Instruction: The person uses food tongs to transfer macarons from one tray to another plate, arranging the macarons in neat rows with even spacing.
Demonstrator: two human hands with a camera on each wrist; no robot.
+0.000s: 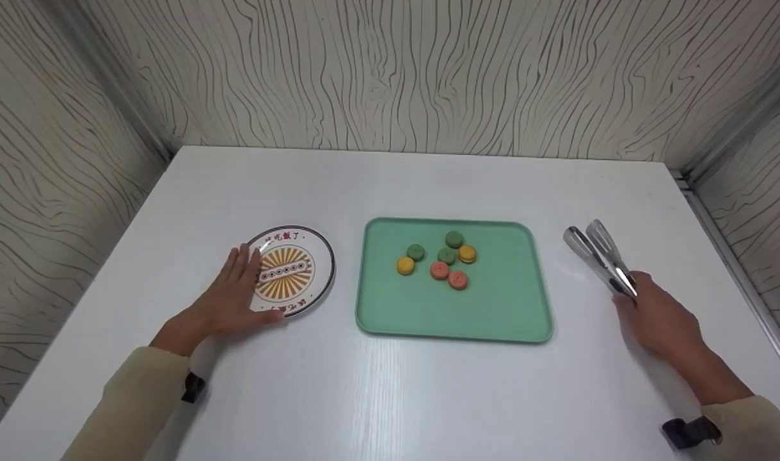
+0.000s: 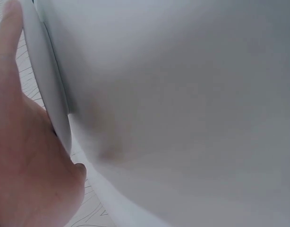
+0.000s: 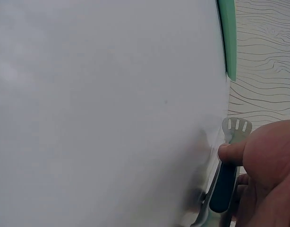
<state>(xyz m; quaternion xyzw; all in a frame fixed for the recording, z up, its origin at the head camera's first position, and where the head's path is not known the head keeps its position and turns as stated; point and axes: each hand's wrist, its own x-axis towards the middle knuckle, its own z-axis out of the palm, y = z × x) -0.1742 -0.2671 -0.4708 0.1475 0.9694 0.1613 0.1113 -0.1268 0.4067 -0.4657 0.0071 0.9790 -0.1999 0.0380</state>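
Note:
My left hand point(image 1: 233, 298) lies along the left rim of a round white plate point(image 1: 322, 266), which has an orange sunburst and red characters. Its fingers are straight, and the thumb reaches the near rim. The left wrist view shows the plate point(image 2: 46, 71) edge-on beside this hand. On the far right, my right hand point(image 1: 661, 317) grips metal tongs point(image 1: 599, 253), their slotted tips slightly apart and pointing away from me. The right wrist view shows the thumb on the tongs' dark handle point(image 3: 224, 187). Between the hands lies a green tray point(image 1: 421, 314).
Several small macarons lie in the tray's upper middle, among them a green macaron point(image 1: 453, 239), a yellow macaron point(image 1: 405, 266) and a pink macaron point(image 1: 458, 280). The white table point(image 1: 390, 397) ends at a patterned wall point(image 1: 390, 77), with side panels at left and right.

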